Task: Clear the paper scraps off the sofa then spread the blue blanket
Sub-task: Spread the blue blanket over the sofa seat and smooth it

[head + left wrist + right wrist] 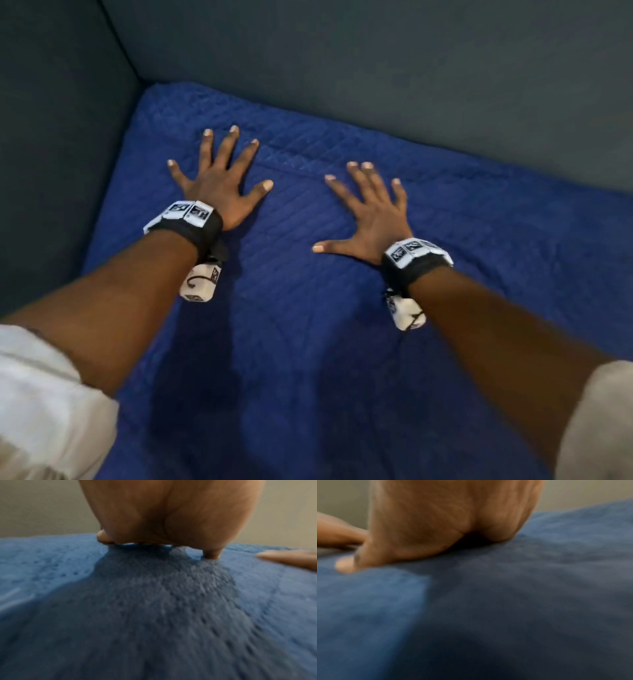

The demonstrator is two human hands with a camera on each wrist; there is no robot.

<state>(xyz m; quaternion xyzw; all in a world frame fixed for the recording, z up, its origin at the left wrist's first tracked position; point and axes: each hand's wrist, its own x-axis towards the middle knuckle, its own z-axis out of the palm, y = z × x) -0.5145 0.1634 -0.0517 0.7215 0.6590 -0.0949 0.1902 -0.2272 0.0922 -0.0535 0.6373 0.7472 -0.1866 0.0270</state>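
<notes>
Here, blue blanket [308, 342] lies spread over the seat of the grey sofa [376, 68], reaching into the corner by the armrest and back cushion. Quilted stitching visible. Left hand [219, 185] flat on it, fingers splayed and straight, nearer the corner. Right hand [370, 219] just beside, likewise released and pressing palm-down. Wrist views, blurred, show both palms meeting the cloth. Light rolled sleeves [44, 394] at the lower edges.

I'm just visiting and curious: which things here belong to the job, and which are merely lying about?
Belong to the job: blue blanket over the seat; sofa; left hand and right hand, flat on the blanket, fingers spread.
Just there: marked wristbands; white sleeves.
</notes>
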